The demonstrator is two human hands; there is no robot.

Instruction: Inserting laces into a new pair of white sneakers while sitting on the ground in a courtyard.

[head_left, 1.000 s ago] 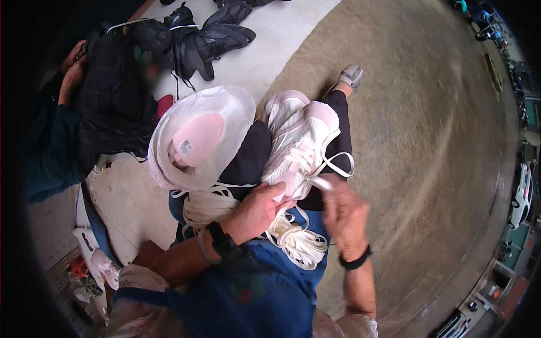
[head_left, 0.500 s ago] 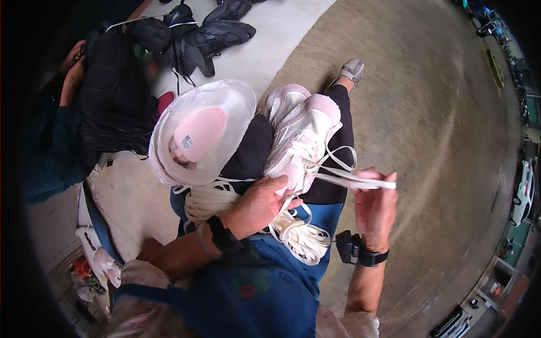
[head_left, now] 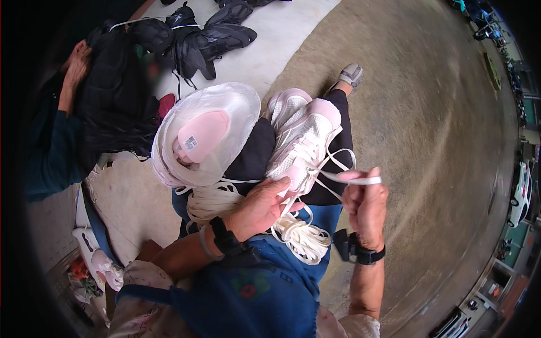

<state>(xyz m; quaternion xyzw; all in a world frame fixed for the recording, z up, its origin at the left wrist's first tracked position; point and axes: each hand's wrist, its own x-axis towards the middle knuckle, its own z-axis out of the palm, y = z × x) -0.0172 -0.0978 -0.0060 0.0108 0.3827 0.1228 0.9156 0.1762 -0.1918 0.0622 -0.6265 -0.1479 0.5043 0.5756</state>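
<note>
Brown concrete floor (head_left: 428, 141) is seen to the right of the black-clothed lap (head_left: 251, 153), on which the white-and-pink shoe (head_left: 298, 147) is supported, its long axis directed from the collar, near the body, outward and slightly right to the toe. At the collar, the shoe is gripped by the left hand (head_left: 256, 208), the nearer one; its white lace (head_left: 365, 181) is pinched by the closed right hand (head_left: 366, 205), from which the shoe lies to the upper left.

Pink-and-white sneaker (head_left: 301, 147), off-white lace (head_left: 365, 181), blue apron (head_left: 217, 301)
</note>
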